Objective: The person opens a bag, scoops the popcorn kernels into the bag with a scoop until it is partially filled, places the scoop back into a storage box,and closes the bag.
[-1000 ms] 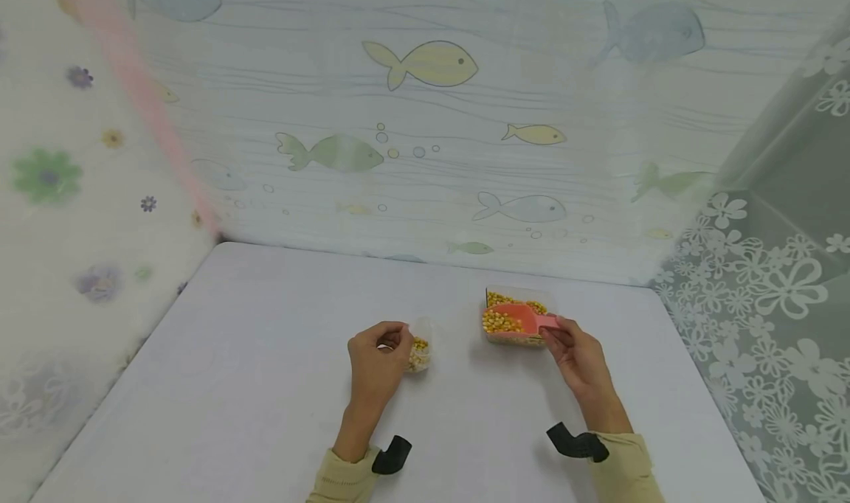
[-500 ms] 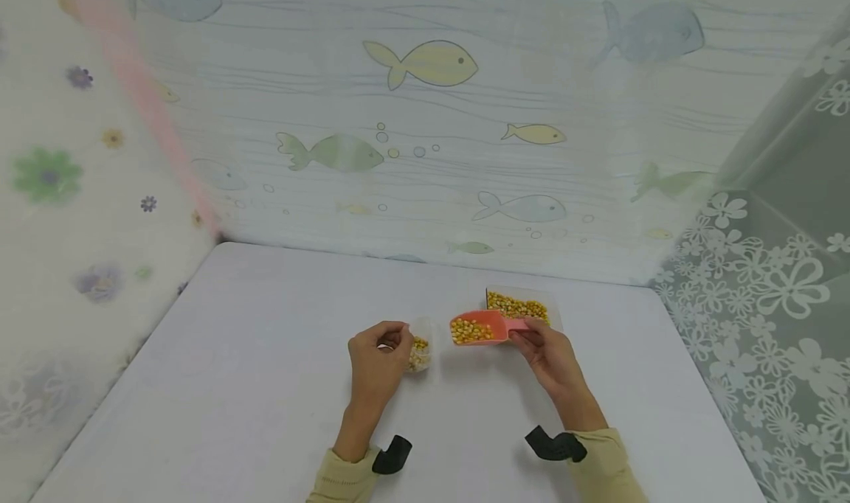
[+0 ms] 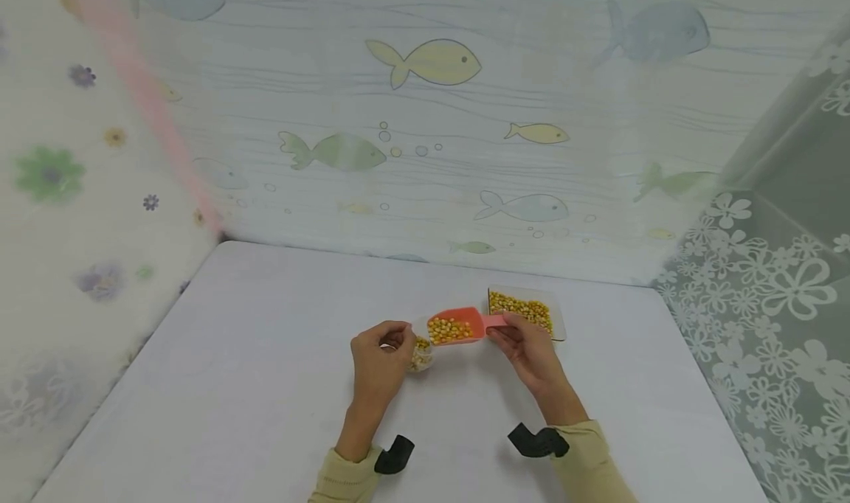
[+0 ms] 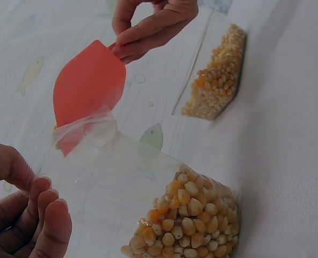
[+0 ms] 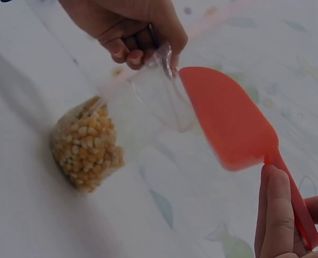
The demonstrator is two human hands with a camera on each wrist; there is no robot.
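My left hand (image 3: 380,359) pinches the top edge of a clear plastic bag (image 4: 132,161), which stands on the table with corn kernels (image 4: 191,220) in its lower part. The handle of a red scoop (image 3: 479,324) is gripped by my right hand (image 3: 531,352). Corn kernels (image 3: 448,331) lie in the scoop's bowl. In the left wrist view the scoop's front overlaps the bag's mouth. From the right wrist the scoop's underside (image 5: 228,118) shows, its front end right at the bag's opening beside the left hand's fingers.
Behind the right hand, a clear rectangular box (image 3: 559,318) holds more corn kernels (image 3: 521,309). A white cloth covers the table (image 3: 265,355). Patterned curtains (image 3: 425,193) hang at the back and both sides.
My right hand has carried the loaded scoop leftward, from over the box to the mouth of the bag. The left hand keeps its hold on the bag in the same place.
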